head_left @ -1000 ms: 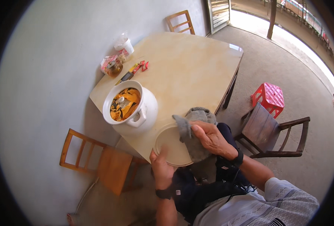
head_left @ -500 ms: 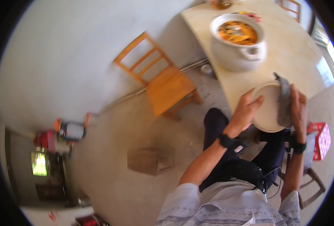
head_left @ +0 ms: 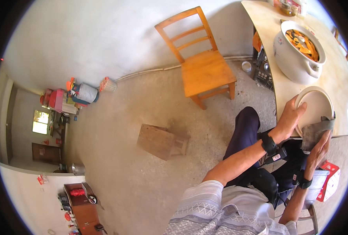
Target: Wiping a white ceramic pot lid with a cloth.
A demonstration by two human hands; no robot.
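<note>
A shallow, round, cream-coloured piece that looks like a pot lid point(head_left: 314, 105) is held up at the near edge of the table. My left hand point(head_left: 288, 119) grips its left rim, thumb on the inner face and fingers behind. In my right hand point(head_left: 319, 150), a grey cloth point(head_left: 313, 135) is pressed over the lower right rim. Just beyond stands a white ceramic pot point(head_left: 293, 58) with side handles, uncovered, with orange and dark strips inside. A pale round bit shows in the middle of the strips.
The pale table point(head_left: 266, 19) bears a glass jar point(head_left: 288, 8) at its far end. A wooden chair point(head_left: 207, 72) stands by the wall, a low wooden stool point(head_left: 156, 141) on the floor. Right of my legs are a grey bucket point(head_left: 314, 182) and a red-and-white basket point(head_left: 330, 182).
The view has swung left, so table, pot and chair sit further right in the picture. The cloth has moved from the lid's right side to its lower right rim. Both hands keep hold.
</note>
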